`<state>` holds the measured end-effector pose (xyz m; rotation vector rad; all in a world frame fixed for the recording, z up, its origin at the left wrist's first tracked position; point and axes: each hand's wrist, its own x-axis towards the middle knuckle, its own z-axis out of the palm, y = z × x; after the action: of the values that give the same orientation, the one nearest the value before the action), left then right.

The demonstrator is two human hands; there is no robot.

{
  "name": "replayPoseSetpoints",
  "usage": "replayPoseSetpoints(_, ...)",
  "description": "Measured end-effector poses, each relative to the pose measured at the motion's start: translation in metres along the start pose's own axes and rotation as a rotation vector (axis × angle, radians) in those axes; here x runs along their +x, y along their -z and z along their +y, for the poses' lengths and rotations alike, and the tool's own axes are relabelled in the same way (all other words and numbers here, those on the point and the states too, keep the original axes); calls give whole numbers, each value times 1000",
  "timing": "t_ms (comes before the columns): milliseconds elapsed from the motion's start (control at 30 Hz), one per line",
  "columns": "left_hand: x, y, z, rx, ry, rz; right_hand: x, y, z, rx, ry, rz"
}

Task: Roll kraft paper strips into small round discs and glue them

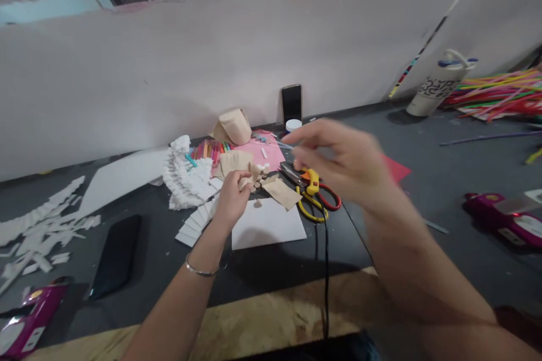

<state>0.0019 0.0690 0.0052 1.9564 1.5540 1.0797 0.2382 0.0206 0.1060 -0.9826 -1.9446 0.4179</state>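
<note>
My left hand (232, 197), with a silver bangle on the wrist, is closed in a pinch on a small piece of brown paper (254, 171). Beneath and beside it lie small brown rolled bits, a flat brown paper piece (282, 192) and a white sheet (269, 225). My right hand (342, 158) is raised and blurred by motion, thumb and forefinger apart, with nothing visible between them. Just below it sit a yellow glue gun (312, 181) with a black cord and scissors (315, 208) with yellow and red handles.
A brown paper roll (235, 127), colored sticks (212, 150), a white fluffy piece (184, 180) and pink paper (271, 152) lie behind. Phones (116, 256) (292, 102), purple tools (29, 316) (503, 217), a tumbler (438, 87) and pipe cleaners (499, 93) stand farther out.
</note>
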Motion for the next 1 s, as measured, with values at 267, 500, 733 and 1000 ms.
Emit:
replayPoseSetpoints(267,-39,15,-26,-383,238,109,0,-90,66,-472,-324,-641)
replayPoseSetpoints(500,-53,5,-30,-549,266,90,-1,-97,70,-499,-338,-585)
replayPoseSetpoints(733,-64,6,-23,-419,275,97,3,-104,80,-394,-295,-348)
replayPoseSetpoints(1000,-74,7,-14,-205,135,25,7,-92,94,-342,-310,-215)
